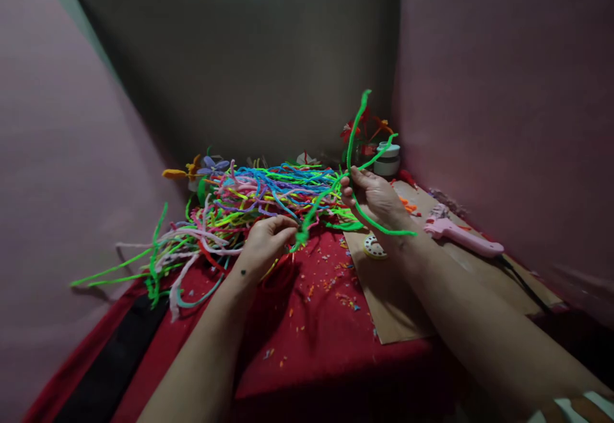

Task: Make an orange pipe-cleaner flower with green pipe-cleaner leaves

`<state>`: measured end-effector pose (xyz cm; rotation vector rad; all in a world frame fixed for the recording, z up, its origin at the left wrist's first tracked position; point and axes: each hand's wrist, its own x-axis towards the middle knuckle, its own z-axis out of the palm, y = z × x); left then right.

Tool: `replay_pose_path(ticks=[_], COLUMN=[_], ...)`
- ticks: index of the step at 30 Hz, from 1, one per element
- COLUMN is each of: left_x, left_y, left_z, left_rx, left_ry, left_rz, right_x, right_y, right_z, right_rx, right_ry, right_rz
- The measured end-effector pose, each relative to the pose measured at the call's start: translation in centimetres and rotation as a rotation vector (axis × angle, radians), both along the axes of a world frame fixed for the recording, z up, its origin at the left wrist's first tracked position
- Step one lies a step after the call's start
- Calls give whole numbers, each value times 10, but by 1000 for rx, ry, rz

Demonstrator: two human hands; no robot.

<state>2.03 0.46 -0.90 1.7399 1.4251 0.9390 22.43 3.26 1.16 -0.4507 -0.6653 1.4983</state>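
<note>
Bright green pipe cleaners (355, 132) are joined into a branching shape, held up above the table. My right hand (377, 199) pinches them where the strands meet; two ends rise from the fingers and one hangs down over the wrist. Another green strand slants down to the left, ending in a bunched, blurred part. My left hand (271, 240) has its thumb and fingers closed right at that lower end, though the fingertips are partly hidden. Behind both hands lies a large heap of many-coloured pipe cleaners (268, 196).
Small fuzz scraps litter the red cloth (268, 365). A pink glue gun (463, 234) lies on brown cardboard (403, 311) at right, near a yellow-edged disc with holes (374, 247). Behind stand a white-lidded jar (387, 159) and red flowers (352, 130). A black strip (115, 359) lies at left.
</note>
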Motion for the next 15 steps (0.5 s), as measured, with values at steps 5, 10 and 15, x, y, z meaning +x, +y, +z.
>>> replay_pose_path(ticks=[5,10,15], left_x=[12,14,26], left_y=[-14,-11,-13], left_z=[-3,-12,-3], left_rx=[-140,-26,5], left_ry=[25,169,-296], left_rz=[-372,-428,-209], right_x=[4,7,-17], right_y=[0,0,-10], right_z=[2,4,-8], right_rx=[-15,39,89], right_ry=[48,26,-89], right_rz=[4,-80,43])
